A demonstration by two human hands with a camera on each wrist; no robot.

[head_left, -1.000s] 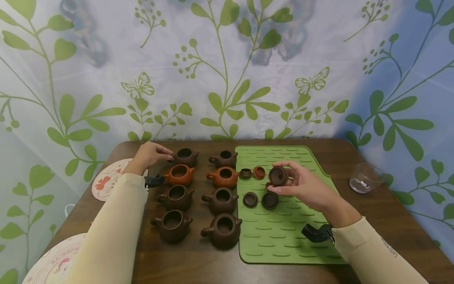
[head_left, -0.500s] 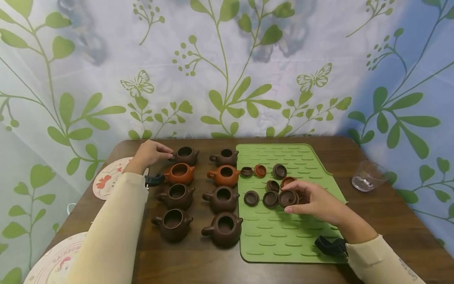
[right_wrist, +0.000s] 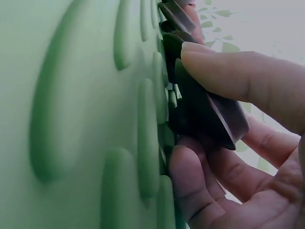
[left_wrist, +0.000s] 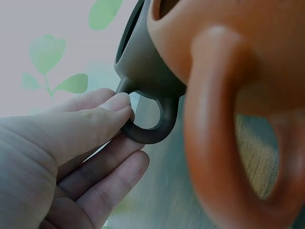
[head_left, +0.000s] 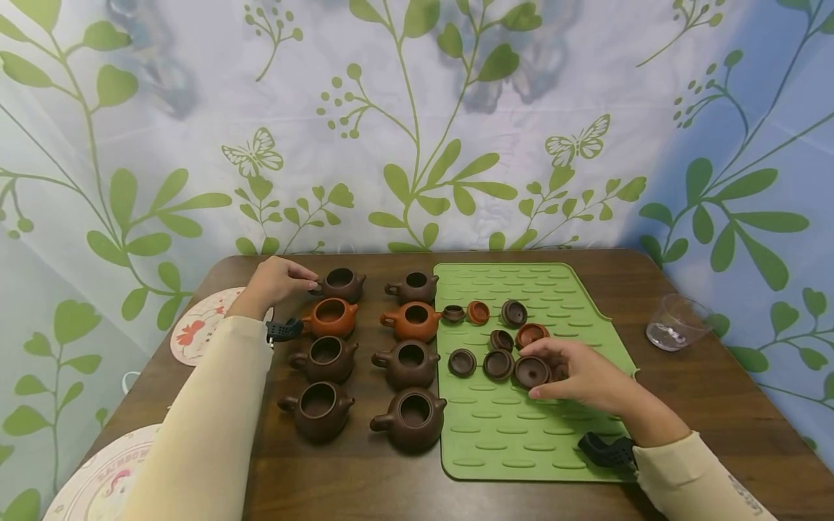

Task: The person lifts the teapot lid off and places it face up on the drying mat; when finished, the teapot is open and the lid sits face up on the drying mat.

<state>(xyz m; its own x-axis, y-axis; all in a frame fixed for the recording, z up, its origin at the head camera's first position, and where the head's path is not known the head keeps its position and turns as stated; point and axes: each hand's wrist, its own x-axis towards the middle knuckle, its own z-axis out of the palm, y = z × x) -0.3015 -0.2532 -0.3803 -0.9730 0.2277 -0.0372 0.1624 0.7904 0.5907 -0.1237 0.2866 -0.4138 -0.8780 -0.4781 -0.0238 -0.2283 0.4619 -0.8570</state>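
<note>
At the table's back left, my left hand [head_left: 270, 284] pinches the handle of a dark brown teapot [head_left: 345, 287], thumb above and fingers below the loop in the left wrist view. An orange teapot [left_wrist: 224, 129] stands right in front of it there. Over on the green mat [head_left: 495, 449], my right hand [head_left: 580, 373] holds a dark brown teapot lid [head_left: 531, 372] by its edge. The lid [right_wrist: 205, 109] is tilted between thumb and fingers, close against the ribbed mat. Dark and orange lids, among them a dark lid [head_left: 498, 365] and an orange lid [head_left: 531, 333], lie around it.
Lidless teapots stand in two columns, with a brown teapot [head_left: 409, 420] nearest the mat's front left. A clear cup [head_left: 674, 325] stands at the right edge. Round printed mats, such as a pink-white placemat [head_left: 202, 325], lie along the left edge. Patterned cloth [head_left: 423, 108] hangs behind.
With the dark lid, my right hand has come down and right across the mat, where the lid now sits near the others. Lids hidden behind the hand now show. My left hand stays put.
</note>
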